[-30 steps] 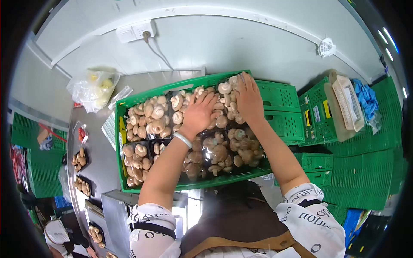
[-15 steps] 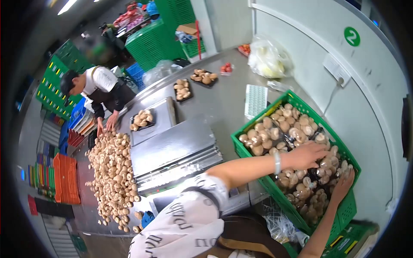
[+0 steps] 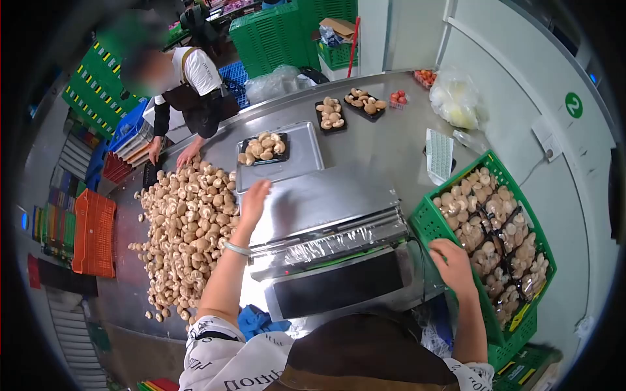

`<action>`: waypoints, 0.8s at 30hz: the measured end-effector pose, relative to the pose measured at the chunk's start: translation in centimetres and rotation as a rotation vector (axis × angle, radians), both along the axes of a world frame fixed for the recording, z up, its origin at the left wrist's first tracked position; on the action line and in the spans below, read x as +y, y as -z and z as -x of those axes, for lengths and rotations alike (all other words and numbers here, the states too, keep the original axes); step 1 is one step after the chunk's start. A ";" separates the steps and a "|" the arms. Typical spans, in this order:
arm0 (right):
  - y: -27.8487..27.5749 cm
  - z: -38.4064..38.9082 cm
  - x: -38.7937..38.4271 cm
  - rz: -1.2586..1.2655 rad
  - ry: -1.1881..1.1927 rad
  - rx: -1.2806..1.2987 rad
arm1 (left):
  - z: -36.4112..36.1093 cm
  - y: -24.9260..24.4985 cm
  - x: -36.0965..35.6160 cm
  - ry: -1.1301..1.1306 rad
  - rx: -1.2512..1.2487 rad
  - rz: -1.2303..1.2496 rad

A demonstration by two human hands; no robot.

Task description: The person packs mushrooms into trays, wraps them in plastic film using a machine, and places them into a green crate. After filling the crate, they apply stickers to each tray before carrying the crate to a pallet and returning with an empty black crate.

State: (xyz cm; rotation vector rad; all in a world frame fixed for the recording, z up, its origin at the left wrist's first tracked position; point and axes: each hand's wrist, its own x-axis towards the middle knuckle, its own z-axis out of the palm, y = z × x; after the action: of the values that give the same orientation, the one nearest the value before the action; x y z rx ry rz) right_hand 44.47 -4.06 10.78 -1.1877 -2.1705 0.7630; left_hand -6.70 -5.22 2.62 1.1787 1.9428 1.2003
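My left hand, with a pale band at the wrist, hovers over the left end of the metal wrapping machine. Just beyond it, a black tray of mushrooms rests on a metal plate. My right hand, fingers bent and apart, is beside the near left wall of the green crate. Neither hand holds anything visible. Wrapped packs of mushrooms fill that crate. Loose mushrooms lie in a large heap left of the machine.
Across the table, a co-worker reaches to the heap and a black tray. Two mushroom trays, a small tomato pack and a plastic bag are farther back. An orange crate stands left; a blue cloth lies near me.
Both hands have left the packs in the green crate. My left hand has moved far left to the machine, my right hand to the crate's near side. The view has turned left.
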 end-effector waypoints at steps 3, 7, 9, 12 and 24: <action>-0.5 7.5 3.0 0.094 -0.160 0.046 | 7.7 3.6 0.8 -0.180 0.050 -0.034; 2.3 16.8 9.6 0.213 -0.352 0.000 | 14.3 6.0 4.2 -0.313 -0.046 0.013; 5.1 21.8 13.6 0.285 -0.400 0.011 | 17.0 7.6 6.6 -0.358 -0.042 0.025; 9.3 29.2 18.1 0.436 -0.376 0.095 | 19.3 7.8 9.4 -0.296 -0.031 0.036; 18.7 47.5 25.5 0.318 -0.138 0.223 | 16.5 7.6 14.8 -0.295 -0.095 0.316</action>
State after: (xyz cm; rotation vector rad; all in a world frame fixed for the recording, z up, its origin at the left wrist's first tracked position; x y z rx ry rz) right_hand -2.99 21.40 -7.91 -1.0481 -2.0097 1.2749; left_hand -23.16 9.56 -4.95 0.6805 2.1870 1.0171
